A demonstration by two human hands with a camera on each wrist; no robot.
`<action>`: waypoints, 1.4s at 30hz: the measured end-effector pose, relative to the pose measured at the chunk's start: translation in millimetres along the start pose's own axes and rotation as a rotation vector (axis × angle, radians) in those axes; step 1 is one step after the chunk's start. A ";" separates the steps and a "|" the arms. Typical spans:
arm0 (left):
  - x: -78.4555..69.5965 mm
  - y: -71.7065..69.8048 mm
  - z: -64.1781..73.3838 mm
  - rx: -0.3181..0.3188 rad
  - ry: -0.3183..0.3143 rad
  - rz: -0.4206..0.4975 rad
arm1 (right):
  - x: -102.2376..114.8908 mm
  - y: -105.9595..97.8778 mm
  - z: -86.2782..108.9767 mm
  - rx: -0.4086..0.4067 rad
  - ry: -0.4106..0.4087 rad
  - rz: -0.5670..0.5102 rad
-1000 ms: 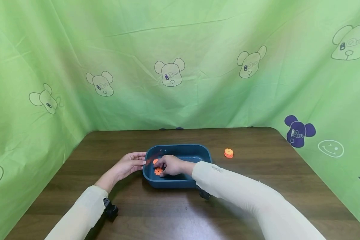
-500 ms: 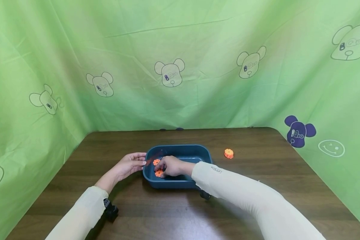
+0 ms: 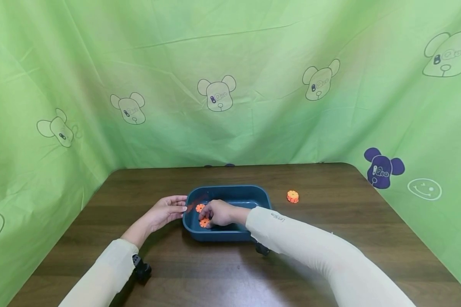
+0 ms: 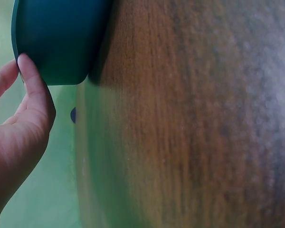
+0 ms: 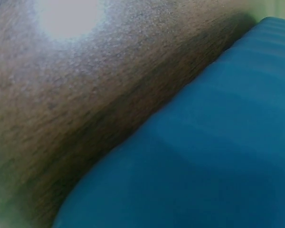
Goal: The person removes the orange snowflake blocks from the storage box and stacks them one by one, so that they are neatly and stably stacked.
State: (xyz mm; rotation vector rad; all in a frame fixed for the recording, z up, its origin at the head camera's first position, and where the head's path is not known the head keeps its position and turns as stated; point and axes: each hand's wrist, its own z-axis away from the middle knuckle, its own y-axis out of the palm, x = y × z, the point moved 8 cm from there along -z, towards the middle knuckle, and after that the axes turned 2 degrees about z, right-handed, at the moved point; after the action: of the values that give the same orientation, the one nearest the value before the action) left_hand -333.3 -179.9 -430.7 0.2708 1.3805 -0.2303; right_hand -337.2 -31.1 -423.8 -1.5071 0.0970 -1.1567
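A dark blue rectangular tub [image 3: 226, 236] stands on the table. My left hand [image 3: 163, 213] is at its left end, thumb and fingertips at the rim; in the left wrist view the thumb [image 4: 33, 80] overlaps the tub's wall [image 4: 57, 42]. Reaching down inside the tub is my right hand [image 3: 220, 212], its thumb and index finger curled about an orange notched disc [image 3: 204, 223] near the floor. Another orange notched disc [image 3: 200, 207] lies just behind it. In the right wrist view the tub's outer side [image 5: 204, 156] fills the lower right and hides the hand.
To the right of the tub, a small stack of orange notched discs [image 3: 293, 196] sits on the brown wooden table [image 3: 199, 273]. A green printed cloth [image 3: 253, 136] hangs behind and at both sides.
Inside the tub, the front orange disc has shifted slightly towards the person with my right fingers. My left hand stays at the rim, and the tub has not moved.
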 end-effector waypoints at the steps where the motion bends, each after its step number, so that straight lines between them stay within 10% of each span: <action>1: 0.1 -0.1 -0.2 0.002 0.002 -0.001 | 0.3 0.1 0.4 0.002 -0.002 0.006; 42: -0.9 0.2 -1.2 -0.011 -0.001 0.008 | -7.0 -41.8 24.7 -0.092 -0.051 -0.138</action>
State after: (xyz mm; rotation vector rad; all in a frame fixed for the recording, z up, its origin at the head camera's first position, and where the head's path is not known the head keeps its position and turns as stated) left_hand -334.5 -179.3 -430.0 0.2669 1.3790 -0.2162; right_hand -345.6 4.2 -390.9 -1.6446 0.0123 -1.2362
